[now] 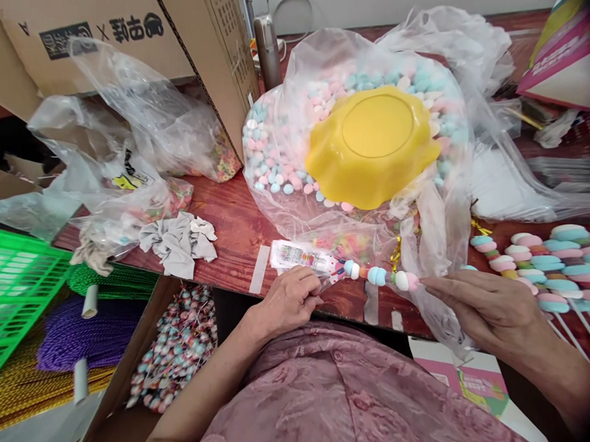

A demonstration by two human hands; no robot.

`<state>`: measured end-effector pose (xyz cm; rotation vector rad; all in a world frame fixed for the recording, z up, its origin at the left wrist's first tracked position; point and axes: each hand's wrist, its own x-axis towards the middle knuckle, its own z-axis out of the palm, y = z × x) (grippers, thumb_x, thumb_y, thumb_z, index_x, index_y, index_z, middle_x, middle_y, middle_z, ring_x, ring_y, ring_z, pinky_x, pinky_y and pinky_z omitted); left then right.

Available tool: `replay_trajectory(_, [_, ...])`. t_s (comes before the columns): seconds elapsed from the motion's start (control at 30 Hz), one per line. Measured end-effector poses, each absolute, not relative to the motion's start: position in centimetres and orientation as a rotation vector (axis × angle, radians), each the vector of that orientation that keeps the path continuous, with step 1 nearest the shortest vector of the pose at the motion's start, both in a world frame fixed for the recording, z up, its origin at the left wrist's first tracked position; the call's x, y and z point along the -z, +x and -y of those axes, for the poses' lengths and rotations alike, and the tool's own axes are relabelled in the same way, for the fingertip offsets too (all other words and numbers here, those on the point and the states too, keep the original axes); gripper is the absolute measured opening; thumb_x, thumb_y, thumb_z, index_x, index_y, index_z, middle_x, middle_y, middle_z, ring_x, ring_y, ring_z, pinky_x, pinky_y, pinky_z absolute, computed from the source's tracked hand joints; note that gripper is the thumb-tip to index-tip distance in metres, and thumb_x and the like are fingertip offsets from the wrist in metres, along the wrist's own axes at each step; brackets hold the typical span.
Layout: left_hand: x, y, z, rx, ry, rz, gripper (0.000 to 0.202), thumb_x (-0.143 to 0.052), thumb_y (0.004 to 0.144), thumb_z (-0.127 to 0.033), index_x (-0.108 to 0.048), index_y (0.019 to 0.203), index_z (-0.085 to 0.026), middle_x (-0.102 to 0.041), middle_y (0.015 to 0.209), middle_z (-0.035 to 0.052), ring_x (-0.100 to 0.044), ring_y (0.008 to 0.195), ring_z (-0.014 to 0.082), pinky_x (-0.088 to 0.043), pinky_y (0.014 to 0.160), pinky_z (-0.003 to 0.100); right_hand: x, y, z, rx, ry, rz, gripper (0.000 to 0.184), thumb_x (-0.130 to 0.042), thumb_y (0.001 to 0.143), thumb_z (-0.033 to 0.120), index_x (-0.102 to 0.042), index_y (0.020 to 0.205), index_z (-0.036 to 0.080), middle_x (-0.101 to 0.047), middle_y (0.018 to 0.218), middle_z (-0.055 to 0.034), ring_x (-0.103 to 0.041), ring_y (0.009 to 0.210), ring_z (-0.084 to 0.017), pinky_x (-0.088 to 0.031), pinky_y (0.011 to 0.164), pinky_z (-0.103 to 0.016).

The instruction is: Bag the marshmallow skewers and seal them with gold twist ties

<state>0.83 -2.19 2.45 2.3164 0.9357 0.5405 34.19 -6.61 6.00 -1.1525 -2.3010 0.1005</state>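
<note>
My left hand [289, 300] is closed around the labelled end of a clear wrapper [299, 257] at the table's front edge. A candy skewer [377, 275] of blue, white and pink marshmallow pieces runs from that wrapper toward the right. My right hand [482, 300] pinches the skewer's pink end with fingers pressed together. Just behind them lies a big clear bag of pastel candies [272, 163] with an upturned yellow bowl [373, 144] on top.
Finished candy skewers [549, 260] lie in a row at the right. Crumpled plastic bags [123, 157], a grey cloth [177, 243] and a cardboard box [117, 39] fill the left. A green crate [16, 282], cord spools [83, 331] and a box of wrapped candies [177, 346] sit below.
</note>
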Motion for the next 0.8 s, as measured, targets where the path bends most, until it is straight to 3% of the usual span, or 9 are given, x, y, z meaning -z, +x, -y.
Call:
replay_trajectory(0.1, [-2.5,1.1,2.4,-0.58,2.209,-1.031,0.02,-0.07,0.085,-0.028,-0.061,0.098,-0.017,-0.064,0.082,0.0017,-0.057,0.074,0.0159,-0.045,0.069,0.028,-5.7,34.2,6.8,-0.122,-1.134,2.301,0.027,-0.055,0.091,0.005,-0.067,0.11,0.019,-0.066,0.076,-0.003,-0.061,0.064,-0.012,-0.046,0.057,-0.023])
replay_trajectory(0.17, [-2.3,1.3,2.5,-0.615,2.158,-1.051,0.023,-0.065,0.091,-0.032,-0.064,0.108,-0.017,-0.067,0.084,0.0029,-0.06,0.074,0.0157,-0.047,0.07,0.028,-5.7,34.2,6.9,-0.112,-1.133,2.3,0.026,-0.054,0.091,0.005,-0.067,0.11,0.018,-0.067,0.075,-0.0034,-0.061,0.063,-0.013,-0.046,0.056,-0.023])
replay_trajectory(0.27, [-1.7,1.6,2.7,-0.695,2.143,-1.024,0.017,-0.055,0.097,-0.023,-0.071,0.096,-0.017,-0.069,0.086,0.0052,-0.063,0.079,0.0156,-0.048,0.074,0.028,-5.9,34.4,7.0,-0.09,-1.135,2.268,0.026,-0.053,0.091,0.005,-0.068,0.107,0.019,-0.068,0.075,-0.0029,-0.063,0.063,-0.012,-0.048,0.056,-0.022])
replay_trajectory(0.43, [-1.3,2.2,3.3,-0.916,2.0,-1.087,0.013,-0.068,0.088,-0.017,-0.071,0.076,-0.016,-0.065,0.072,0.0028,-0.06,0.07,0.0141,-0.047,0.067,0.027,-5.9,34.9,8.4,-0.34,-1.264,2.11,0.024,-0.054,0.093,0.013,-0.071,0.104,0.024,-0.073,0.081,-0.0011,-0.068,0.068,-0.012,-0.052,0.059,-0.021])
replay_trajectory(0.63, [-1.3,2.3,3.2,-1.117,1.993,-1.043,0.005,-0.074,0.085,-0.022,-0.075,0.085,-0.017,-0.068,0.078,0.0046,-0.063,0.074,0.0144,-0.051,0.068,0.027,-5.0,35.0,11.2,-0.512,-1.551,1.594,0.02,-0.067,0.088,0.021,-0.075,0.101,0.034,-0.076,0.096,0.002,-0.072,0.085,-0.017,-0.057,0.081,-0.028])
replay_trajectory(0.8, [-0.1,2.3,3.0,-1.049,2.032,-1.033,0.009,-0.072,0.086,-0.025,-0.076,0.083,-0.017,-0.068,0.079,0.0047,-0.064,0.074,0.0141,-0.052,0.068,0.026,-4.4,35.2,11.4,-0.529,-1.466,1.695,0.02,-0.065,0.087,0.022,-0.077,0.098,0.032,-0.078,0.09,0.0015,-0.073,0.078,-0.017,-0.058,0.068,-0.024])
